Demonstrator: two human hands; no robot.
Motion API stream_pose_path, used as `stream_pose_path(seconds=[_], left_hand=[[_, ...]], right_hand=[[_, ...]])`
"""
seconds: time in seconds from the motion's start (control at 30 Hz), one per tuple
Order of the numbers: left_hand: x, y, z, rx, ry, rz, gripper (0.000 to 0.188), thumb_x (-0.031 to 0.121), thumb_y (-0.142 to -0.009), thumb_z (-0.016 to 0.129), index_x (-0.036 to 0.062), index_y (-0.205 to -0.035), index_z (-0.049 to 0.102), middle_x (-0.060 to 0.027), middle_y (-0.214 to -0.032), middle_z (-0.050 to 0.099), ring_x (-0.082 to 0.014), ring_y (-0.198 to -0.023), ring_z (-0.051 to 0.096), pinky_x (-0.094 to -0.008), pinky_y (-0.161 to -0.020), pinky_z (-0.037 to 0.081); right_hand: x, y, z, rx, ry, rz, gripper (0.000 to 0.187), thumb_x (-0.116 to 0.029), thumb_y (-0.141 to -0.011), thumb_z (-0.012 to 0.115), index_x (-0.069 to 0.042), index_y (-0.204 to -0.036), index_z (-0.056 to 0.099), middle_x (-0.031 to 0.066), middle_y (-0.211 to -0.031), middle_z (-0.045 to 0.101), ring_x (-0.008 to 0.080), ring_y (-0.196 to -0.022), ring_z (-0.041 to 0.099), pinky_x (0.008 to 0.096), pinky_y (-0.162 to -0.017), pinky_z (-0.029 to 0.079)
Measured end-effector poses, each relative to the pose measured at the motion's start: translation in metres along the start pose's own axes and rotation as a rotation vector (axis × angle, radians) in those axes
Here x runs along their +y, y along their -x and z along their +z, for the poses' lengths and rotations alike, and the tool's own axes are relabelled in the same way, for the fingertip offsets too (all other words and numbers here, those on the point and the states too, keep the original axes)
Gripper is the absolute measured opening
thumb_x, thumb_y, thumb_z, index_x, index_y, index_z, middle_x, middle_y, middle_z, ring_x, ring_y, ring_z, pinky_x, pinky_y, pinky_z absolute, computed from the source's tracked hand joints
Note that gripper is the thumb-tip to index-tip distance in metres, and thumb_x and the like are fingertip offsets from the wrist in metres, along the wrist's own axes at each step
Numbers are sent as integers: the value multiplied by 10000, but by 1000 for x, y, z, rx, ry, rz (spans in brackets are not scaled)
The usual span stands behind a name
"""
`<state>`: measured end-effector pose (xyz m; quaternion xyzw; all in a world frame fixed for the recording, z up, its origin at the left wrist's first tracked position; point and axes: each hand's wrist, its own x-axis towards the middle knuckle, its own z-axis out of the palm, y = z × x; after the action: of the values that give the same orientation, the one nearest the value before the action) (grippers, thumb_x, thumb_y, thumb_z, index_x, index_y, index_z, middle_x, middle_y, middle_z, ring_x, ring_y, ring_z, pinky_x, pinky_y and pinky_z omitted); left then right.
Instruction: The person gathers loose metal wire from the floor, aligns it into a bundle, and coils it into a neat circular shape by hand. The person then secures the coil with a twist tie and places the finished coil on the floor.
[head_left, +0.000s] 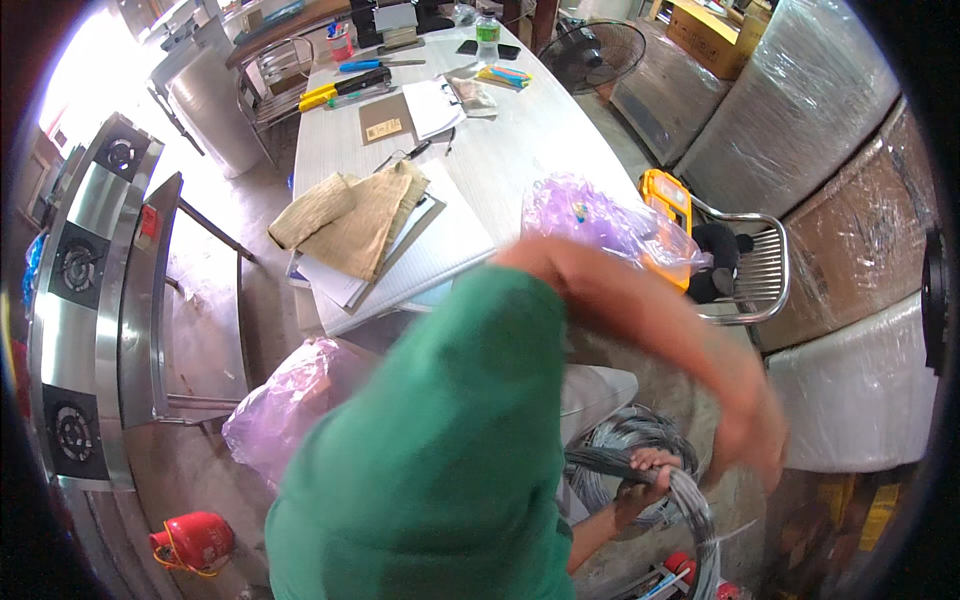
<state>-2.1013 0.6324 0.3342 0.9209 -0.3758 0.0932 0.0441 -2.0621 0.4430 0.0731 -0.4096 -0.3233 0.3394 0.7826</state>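
white glare floods upper left — one hand (745,440) blurred, edges bowed.

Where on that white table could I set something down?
The tabletop looks bare between the colourful packet, papers and right-hand purple bag. Crowded: near left, under brown cloth; far left, with tools; off the table, around the wire coil.

This looks like a workshop that doubles as a storeroom. The fingers (652,459) grip grey wire (693,503), looped in coils. To their right stand bulky packages (790,90) in clear plastic wrap. Well to their left, a steel burner unit (72,345) and a red canister (203,540) stand near a concrete floor (190,468). Ahead of them, a white table (550,112) bears papers (433,108) and a yellow-and-black tool (342,90); a black fan (595,55) stands farther off.
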Motion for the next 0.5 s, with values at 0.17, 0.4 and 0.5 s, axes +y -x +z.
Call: stream_pose_path(seconds=[0.17, 0.4, 0.5], left_hand=[[-96, 316, -76, 203, -482, -685, 389, 390, -884, 633, 95, -1133, 681, -157, -1068, 695, -319, -938, 687, -461, -798, 540], [-1, 775, -54, -241, -475, -1958, 389, 265, -807, 566, -50, -1004, 683, -306, -1022, 667, -428, -978, 660, -491, -870, 514], [44, 857, -5, -35, -528, -2178, 458, 389, -904, 560, 0, -1128, 653, -269, -1184, 638, -422, -1121, 609, -499, -954, 486]], right_hand=[[-4, 35, -16, 149, 35, -185, 256, -314, -972, 502, -72, -908, 450, 58, -704, 449, 179, -638, 462, 341, -676, 429], [27, 81, -35, 309, -66, -180, 281, -345, -986, 468, -68, -939, 480, 60, -704, 488, 189, -622, 500, 357, -676, 436], [36, 87, -23, 449, -91, -193, 290, -354, -996, 456, -80, -907, 491, 45, -685, 481, 178, -623, 482, 352, -666, 403]])
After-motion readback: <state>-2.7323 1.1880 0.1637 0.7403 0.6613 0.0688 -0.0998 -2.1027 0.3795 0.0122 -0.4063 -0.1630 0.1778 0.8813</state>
